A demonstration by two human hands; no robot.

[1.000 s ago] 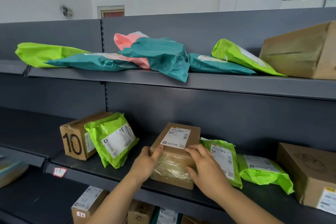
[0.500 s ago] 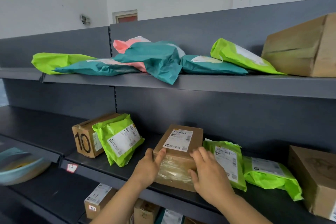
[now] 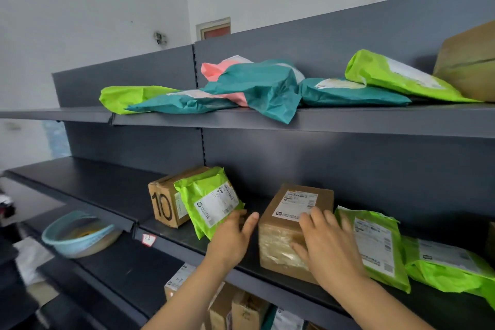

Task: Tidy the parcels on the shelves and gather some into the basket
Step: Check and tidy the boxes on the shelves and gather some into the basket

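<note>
Grey middle shelf (image 3: 184, 238) running across in front of me. Am laying right hand (image 3: 326, 246) flat on brown box (image 3: 277, 245), fingers spread over its label, thumb on taped front. Am reaching left hand (image 3: 233, 236) out, fingers loose and apart, tips touching lower edge of green mailer (image 3: 211, 203) leaning on box marked 10 (image 3: 162, 205). Second green mailer (image 3: 375, 244) leaning just right of brown box. Pale blue basket (image 3: 53, 234) sitting on lower shelf at left. Teal mailers (image 3: 267, 86) and pink mailer (image 3: 214, 69) lying piled on upper shelf.

Parcel depot: grey shelving (image 3: 348, 120), labelled parcels (image 3: 297, 211), numbered box (image 3: 163, 206).
</note>
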